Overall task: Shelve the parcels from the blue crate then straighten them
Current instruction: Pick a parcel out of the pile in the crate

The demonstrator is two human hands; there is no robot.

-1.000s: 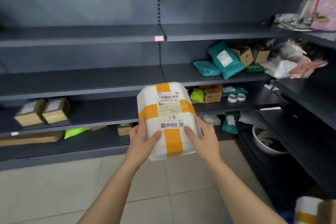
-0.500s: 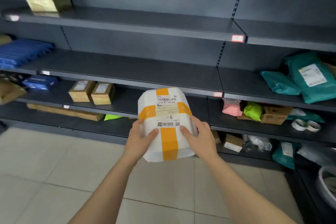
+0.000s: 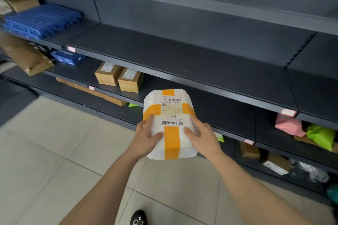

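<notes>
A: What is being held at the middle of the view?

B: A white parcel (image 3: 170,124) crossed with orange tape is being held in front of the dark shelving (image 3: 182,56), above the tiled floor (image 3: 45,151). It is not being rested on any shelf. Its labelled face, with a barcode and a handwritten mark, is being turned upward.

A: How is it being gripped?

B: It is being gripped from both sides. The left hand (image 3: 146,139) is being pressed to its left edge, with the thumb laid over the top face and the fingers wrapped along the side. The right hand (image 3: 203,138) is being used likewise on the right edge, thumb on top and fingers curled round the side.

A: What is being stored on the shelves behind?

B: Two cardboard boxes (image 3: 109,74) are being kept side by side, touching, on a lower shelf beyond the parcel to the left. A blue stack (image 3: 42,20) is being stored on a higher shelf at the far left, and a brown paper package (image 3: 27,55) is being kept below it. At the right, a pink bag (image 3: 289,126) and a green bag (image 3: 320,136) are being kept next to each other.

A: And lower down?

B: The toe of a black shoe (image 3: 138,217) is being shown at the bottom edge, on the floor.
</notes>
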